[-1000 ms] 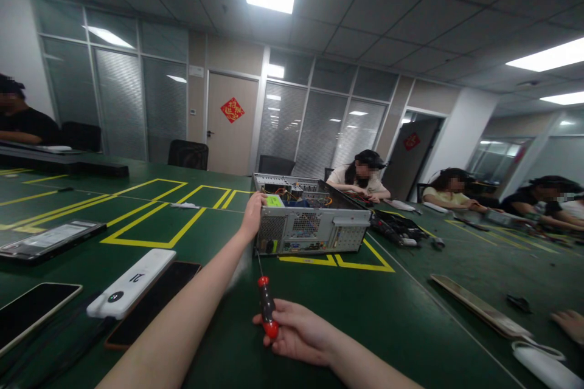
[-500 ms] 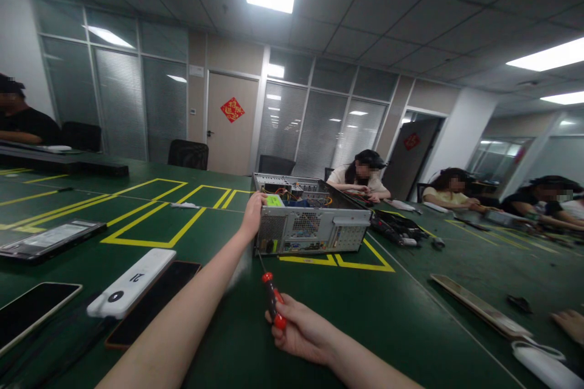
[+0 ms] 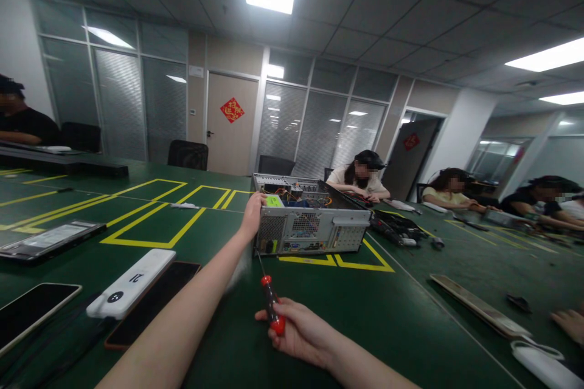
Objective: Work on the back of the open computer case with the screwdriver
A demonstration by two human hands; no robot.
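Note:
An uncovered desktop computer case (image 3: 319,228) lies on the green table, its rear panel facing me and its inside showing cables and boards. My left hand (image 3: 252,214) grips the case at its left rear corner, beside a bright green label (image 3: 274,201) on a metal box inside. A red and black screwdriver (image 3: 272,304) is in my right hand (image 3: 298,331), its handle between thumb and fingers. The shaft points up at the lower left corner of the rear panel; I cannot tell exactly what the tip touches.
At left lie a hard drive (image 3: 55,237), a white power bank (image 3: 132,282), a dark phone (image 3: 155,304) and another phone (image 3: 36,313). Black cables (image 3: 399,228) sit right of the case. A long metal strip (image 3: 479,304) lies farther right, near another person's hand (image 3: 568,323). Several people sit around.
My right hand's fingers have shifted on the screwdriver, and its handle has tilted slightly more upright. My left hand and the case stay where they were.

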